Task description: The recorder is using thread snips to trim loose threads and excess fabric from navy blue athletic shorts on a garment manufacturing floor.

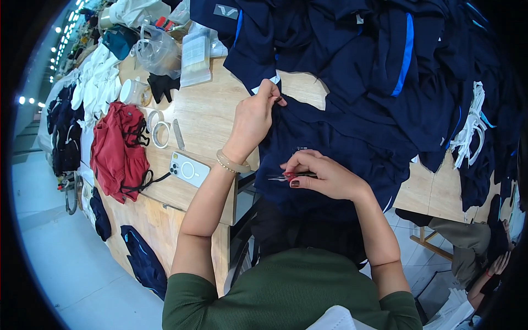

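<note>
Left hand (254, 114): you seem to be pinching an edge of the navy garment (324, 129).
Right hand (329, 175): you are holding red thread snips (289, 176), tips pointing left.
Navy garment: it is spreading over the table (206, 121) edge, right by you.
Snipping: you are probably getting ready to trim; next calls for keeping the garment tight and bringing the tips closer.
</note>
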`<move>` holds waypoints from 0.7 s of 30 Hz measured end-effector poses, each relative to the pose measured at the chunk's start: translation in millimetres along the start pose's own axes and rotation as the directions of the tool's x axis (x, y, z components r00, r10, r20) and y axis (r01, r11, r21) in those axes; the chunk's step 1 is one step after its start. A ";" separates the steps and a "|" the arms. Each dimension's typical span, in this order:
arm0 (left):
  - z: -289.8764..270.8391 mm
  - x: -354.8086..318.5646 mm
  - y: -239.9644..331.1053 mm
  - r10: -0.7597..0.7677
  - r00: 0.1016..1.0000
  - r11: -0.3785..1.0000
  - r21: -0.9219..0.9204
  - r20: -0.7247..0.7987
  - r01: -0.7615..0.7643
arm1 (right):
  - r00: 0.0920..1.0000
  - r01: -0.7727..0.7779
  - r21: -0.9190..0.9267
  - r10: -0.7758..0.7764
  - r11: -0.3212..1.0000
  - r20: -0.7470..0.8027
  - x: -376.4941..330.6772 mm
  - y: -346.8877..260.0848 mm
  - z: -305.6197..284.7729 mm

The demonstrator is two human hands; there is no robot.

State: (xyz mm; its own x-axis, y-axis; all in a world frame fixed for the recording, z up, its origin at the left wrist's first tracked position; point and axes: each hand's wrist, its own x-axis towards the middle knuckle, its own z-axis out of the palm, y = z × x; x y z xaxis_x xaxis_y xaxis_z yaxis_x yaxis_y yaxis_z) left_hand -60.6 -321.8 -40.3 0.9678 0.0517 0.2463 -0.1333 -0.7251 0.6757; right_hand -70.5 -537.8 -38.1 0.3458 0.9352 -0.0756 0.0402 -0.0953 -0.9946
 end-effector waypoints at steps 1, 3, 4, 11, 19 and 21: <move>0.2 -0.4 0.9 -0.002 1.000 1.000 -0.001 0.000 0.002 | 1.000 -0.004 0.019 0.004 1.000 0.025 -0.4 -2.9 -2.4; 1.4 0.1 2.4 -0.028 0.999 0.984 -0.177 -0.037 0.021 | 0.997 0.021 0.232 -0.002 0.973 -0.082 -1.3 -7.3 -3.1; 3.8 0.5 1.9 -0.028 0.999 0.983 -0.180 -0.039 0.020 | 0.982 0.071 0.431 0.013 0.899 -0.188 -1.6 -8.2 -3.1; 5.3 -0.1 16.4 -0.314 0.949 0.733 -0.643 -0.030 0.222 | 0.668 -0.143 -0.276 -0.113 0.950 -0.736 24.7 -14.5 -24.5; 17.4 -12.8 25.0 -0.369 0.909 0.738 -0.655 -0.195 0.159 | 0.649 -0.234 -0.275 -0.061 0.933 -0.758 33.9 -10.6 -33.5; 17.6 -13.2 27.4 -0.425 0.887 0.693 -0.696 -0.182 0.189 | 0.637 -0.169 -0.141 0.000 0.975 -0.771 28.0 -14.6 -34.6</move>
State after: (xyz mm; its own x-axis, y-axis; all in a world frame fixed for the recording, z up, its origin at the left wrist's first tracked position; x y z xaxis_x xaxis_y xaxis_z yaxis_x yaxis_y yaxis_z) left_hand -73.3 -354.4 -37.2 0.8759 0.4789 0.0582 -0.0582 -0.0148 0.9982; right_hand -29.0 -522.0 -23.2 0.9430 0.3328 0.0067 0.1124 -0.2993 -0.9475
